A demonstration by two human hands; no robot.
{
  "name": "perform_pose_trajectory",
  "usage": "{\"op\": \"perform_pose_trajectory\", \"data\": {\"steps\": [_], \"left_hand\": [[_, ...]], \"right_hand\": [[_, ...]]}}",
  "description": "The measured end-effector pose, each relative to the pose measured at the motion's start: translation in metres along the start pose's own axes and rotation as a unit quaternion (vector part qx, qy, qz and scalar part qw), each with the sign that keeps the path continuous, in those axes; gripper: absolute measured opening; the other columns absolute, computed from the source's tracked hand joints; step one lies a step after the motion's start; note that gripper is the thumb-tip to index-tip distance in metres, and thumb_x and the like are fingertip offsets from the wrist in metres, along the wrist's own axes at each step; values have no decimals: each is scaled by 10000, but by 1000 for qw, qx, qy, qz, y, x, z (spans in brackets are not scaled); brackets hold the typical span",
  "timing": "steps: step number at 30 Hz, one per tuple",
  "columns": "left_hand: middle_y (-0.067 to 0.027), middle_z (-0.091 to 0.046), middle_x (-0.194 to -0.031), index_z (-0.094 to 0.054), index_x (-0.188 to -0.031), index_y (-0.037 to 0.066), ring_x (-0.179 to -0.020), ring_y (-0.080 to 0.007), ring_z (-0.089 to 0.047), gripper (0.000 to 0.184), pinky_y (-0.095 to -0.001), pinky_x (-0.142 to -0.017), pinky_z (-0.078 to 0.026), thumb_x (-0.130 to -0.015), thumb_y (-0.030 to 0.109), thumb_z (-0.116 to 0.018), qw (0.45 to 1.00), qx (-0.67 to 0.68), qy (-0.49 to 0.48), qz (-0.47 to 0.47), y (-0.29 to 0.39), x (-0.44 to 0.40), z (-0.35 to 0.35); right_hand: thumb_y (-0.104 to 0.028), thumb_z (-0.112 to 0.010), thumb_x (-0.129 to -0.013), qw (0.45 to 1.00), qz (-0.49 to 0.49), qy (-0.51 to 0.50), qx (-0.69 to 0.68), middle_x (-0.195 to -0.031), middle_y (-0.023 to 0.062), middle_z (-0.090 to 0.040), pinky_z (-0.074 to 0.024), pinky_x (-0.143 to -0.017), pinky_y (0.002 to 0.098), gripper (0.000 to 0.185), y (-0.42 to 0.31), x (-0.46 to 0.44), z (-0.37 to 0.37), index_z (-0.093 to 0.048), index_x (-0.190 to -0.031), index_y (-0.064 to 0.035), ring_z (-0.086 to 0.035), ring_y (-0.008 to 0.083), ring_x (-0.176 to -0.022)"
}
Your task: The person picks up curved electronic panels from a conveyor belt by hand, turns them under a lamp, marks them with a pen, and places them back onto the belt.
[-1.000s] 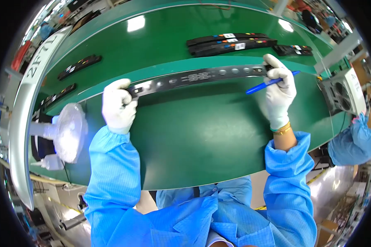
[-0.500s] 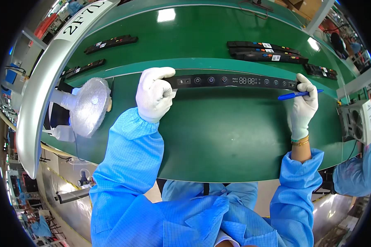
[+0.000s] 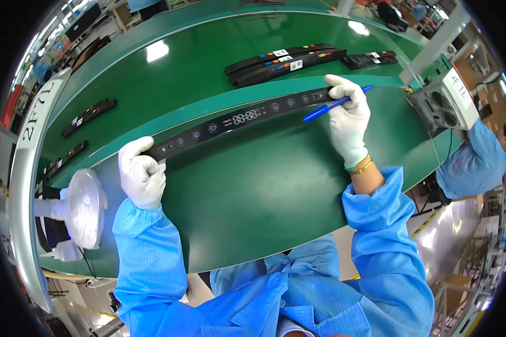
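A long, thin black control panel with a lit-looking digit display and round button icons is held up above the green work surface, its face toward me. White-gloved, my left hand pinches the panel's left end between thumb and fingers. At the other end, my right hand, also gloved, grips the panel by its tip. A blue pen is tucked across the fingers of that same hand. In this view the panel slants, right end higher.
Beyond the panel, several black strip units with coloured connectors and labels lie on the green table. More strips lie at left. A plastic-wrapped fan stands left; a boxy blower stands right, near a co-worker's blue sleeve.
The view has turned, so the table and its contents appear shifted left and rotated. The panel now looks slanted instead of nearly level. Both hands keep hold of it, and the pen stays put.
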State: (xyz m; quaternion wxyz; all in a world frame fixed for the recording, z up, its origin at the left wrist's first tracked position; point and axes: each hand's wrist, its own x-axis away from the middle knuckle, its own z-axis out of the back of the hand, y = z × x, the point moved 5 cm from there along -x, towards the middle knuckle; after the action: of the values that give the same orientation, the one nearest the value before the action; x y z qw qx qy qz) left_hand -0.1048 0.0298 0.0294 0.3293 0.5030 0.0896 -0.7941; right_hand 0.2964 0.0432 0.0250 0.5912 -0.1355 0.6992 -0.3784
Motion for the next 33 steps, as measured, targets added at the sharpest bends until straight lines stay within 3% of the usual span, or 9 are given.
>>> {"op": "perform_pose_trajectory", "data": {"steps": [8, 12, 14, 15, 18, 21, 27, 30, 33], "left_hand": [[-171, -603, -1174, -438, -763, 83, -1026, -260, -603, 356, -348, -937, -483, -677, -146, -697, 998, 48, -7, 44, -15, 8, -4], [-136, -602, -1194, -563, -953, 43, -1036, -227, -603, 291, -350, -955, -487, -749, -73, -736, 964, 177, 12, 200, -33, 14, -7], [-116, -609, -1172, -597, -1081, 21, -1040, -206, -606, 341, -342, -962, -487, -786, -15, -764, 920, 250, 37, 299, -41, 20, -12], [-104, -603, -1188, -598, -1209, 0, -1069, -187, -602, 451, -323, -973, -485, -805, 40, -795, 910, 253, 4, 327, -47, 22, -12], [-96, -601, -1188, -594, -1240, 4, -1087, -193, -604, 515, -311, -975, -484, -776, 39, -814, 964, 132, -37, 228, -42, 14, -7], [-88, -603, -1181, -606, -1246, 12, -1097, -199, -602, 536, -307, -982, -478, -752, 19, -812, 979, 68, -59, 184, -34, 5, -6], [-77, -601, -1084, -652, -1188, 6, -1003, -196, -597, 468, -300, -906, -480, -746, 19, -802, 979, 99, -66, 164, -30, 0, 3], [-71, -598, -1028, -651, -1169, 13, -956, -187, -591, 451, -301, -859, -481, -743, 18, -801, 986, 32, -42, 158, -21, -5, 27], [-67, -595, -1022, -641, -1167, 16, -949, -188, -600, 441, -314, -856, -494, -748, -10, -775, 974, 17, 18, 225, -20, 7, 65]], "right_hand": [[203, -495, -824, 995, -36, 9, -90, -1267, 156, -605, -475, -1001, 314, 340, -7, 0, -3, -513, -1075, -26, -590, 195, -1157], [121, -576, -871, 989, -66, -14, -135, -1220, 125, -609, -480, -995, 317, 321, -8, -4, -2, -527, -1156, -18, -586, 185, -1159], [69, -621, -896, 987, -114, 15, -116, -1189, 106, -610, -481, -989, 307, 326, -7, -4, -4, -534, -1200, -10, -588, 170, -1133], [8, -668, -912, 986, -137, 45, -86, -1130, 78, -607, -519, -919, 288, 327, -2, -3, 0, -557, -1219, -10, -609, 139, -1028], [-3, -684, -907, 972, -199, 30, -121, -1101, 63, -606, -550, -829, 268, 285, 3, -2, 1, -585, -1174, -12, -617, 119, -934], [-17, -685, -913, 977, -180, 29, -107, -1059, 56, -608, -577, -770, 278, 272, 3, -2, 1, -593, -1168, -15, -626, 118, -902], [-155, -657, -968, 974, -202, 5, -107, -1036, 67, -625, -592, -789, 307, 288, -2, -2, -3, -576, -1202, -10, -643, 140, -938], [-222, -607, -1006, 977, -198, 2, -76, -1191, 153, -645, -540, -892, 328, 358, -5, -2, -3, -519, -1275, -3, -652, 181, -984], [-218, -590, -1016, 982, -178, -18, -62, -1234, 177, -633, -515, -945, 344, 368, -6, -2, -2, -501, -1294, 6, -642, 206, -1030]]}}
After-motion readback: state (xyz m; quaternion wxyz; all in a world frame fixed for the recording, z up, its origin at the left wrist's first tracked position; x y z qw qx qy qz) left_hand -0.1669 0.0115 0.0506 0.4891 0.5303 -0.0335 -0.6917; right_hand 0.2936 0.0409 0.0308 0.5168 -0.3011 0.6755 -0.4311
